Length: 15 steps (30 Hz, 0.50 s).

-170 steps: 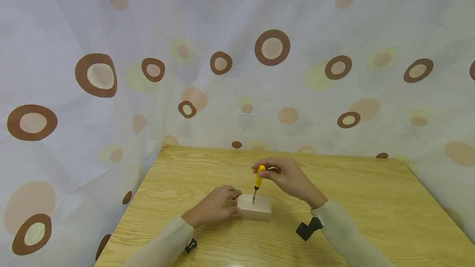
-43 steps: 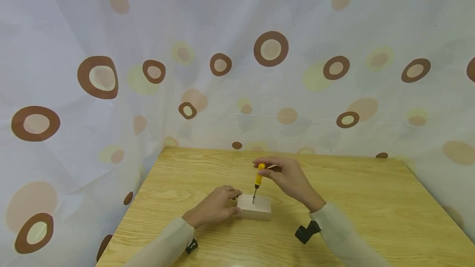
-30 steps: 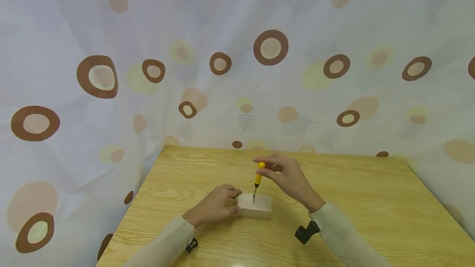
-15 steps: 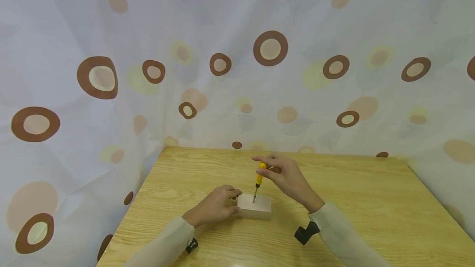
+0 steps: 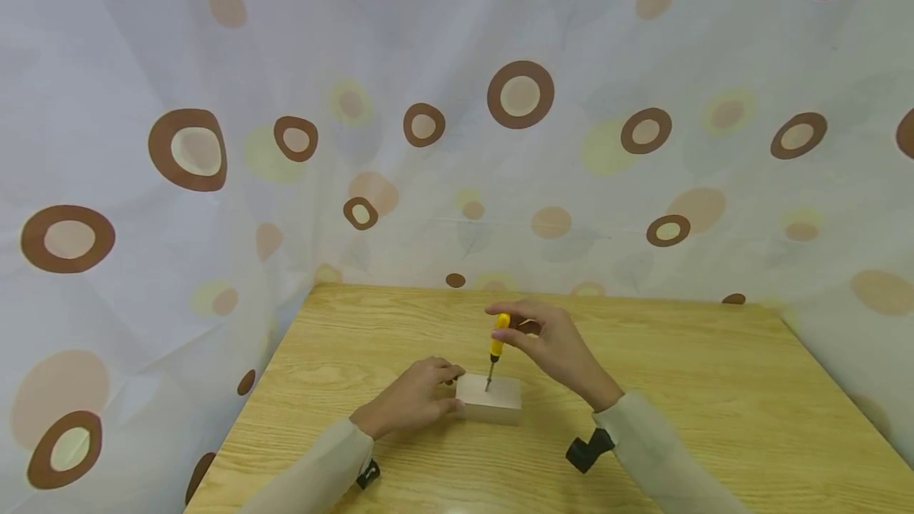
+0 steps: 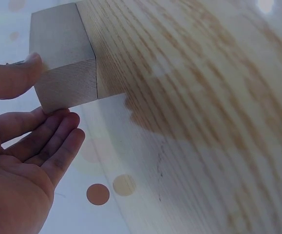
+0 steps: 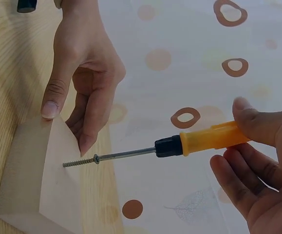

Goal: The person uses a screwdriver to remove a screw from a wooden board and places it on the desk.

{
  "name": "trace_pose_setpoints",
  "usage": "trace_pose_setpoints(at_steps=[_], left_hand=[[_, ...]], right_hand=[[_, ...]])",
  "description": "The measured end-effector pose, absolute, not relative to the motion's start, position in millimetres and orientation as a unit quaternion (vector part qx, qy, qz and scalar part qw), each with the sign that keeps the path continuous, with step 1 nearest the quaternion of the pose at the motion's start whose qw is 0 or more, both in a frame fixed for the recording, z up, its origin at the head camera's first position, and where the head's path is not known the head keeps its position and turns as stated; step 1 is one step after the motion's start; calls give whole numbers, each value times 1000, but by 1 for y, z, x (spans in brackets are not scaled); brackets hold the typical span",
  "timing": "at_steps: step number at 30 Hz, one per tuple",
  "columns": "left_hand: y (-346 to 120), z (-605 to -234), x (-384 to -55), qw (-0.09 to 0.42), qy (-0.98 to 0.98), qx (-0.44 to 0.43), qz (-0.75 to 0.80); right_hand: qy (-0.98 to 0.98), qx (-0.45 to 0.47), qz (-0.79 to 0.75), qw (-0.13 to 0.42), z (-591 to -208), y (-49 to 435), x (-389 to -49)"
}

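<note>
A pale wooden block (image 5: 493, 412) lies on the table, its left end pinched between the thumb and fingers of my left hand (image 5: 416, 398). In the left wrist view the thumb is on one face of the block (image 6: 65, 41) and the fingertips are at the opposite edge. My right hand (image 5: 555, 346) grips the yellow handle of a screwdriver (image 7: 206, 140) from above. The tool leans slightly, its shaft pointing down at the block. At its tip is a threaded screw (image 7: 80, 162), whose point meets the block's top face; most of the thread shows above the wood.
The wood-grain table (image 5: 714, 395) extends around the block. Behind it and to both sides hangs a white sheet (image 5: 457, 38) patterned with brown and yellow circles. Black wrist cameras (image 5: 589, 450) sit below the cuffs.
My right fingers have shifted slightly on the screwdriver handle, which leans by small amounts from frame to frame. The block, the screw and my left hand stay in nearly the same place.
</note>
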<state>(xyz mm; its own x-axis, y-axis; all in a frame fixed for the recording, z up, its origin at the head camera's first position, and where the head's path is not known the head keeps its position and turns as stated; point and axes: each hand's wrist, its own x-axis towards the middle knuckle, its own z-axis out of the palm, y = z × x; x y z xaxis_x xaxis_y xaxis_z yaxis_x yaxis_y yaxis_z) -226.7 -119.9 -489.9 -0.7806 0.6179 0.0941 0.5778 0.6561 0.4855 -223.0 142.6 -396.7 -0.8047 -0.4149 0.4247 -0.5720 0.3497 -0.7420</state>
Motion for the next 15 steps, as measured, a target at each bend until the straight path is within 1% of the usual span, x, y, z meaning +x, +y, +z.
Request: trace_pose_setpoints(at_steps=[11,15], left_hand=[[-120,-490,-227,39,911,327,250],[-120,-490,-227,36,911,330,247]], right_hand=[[-820,295,482,90,-397,142,-224],[-831,287,464,110,-397,141,-223]])
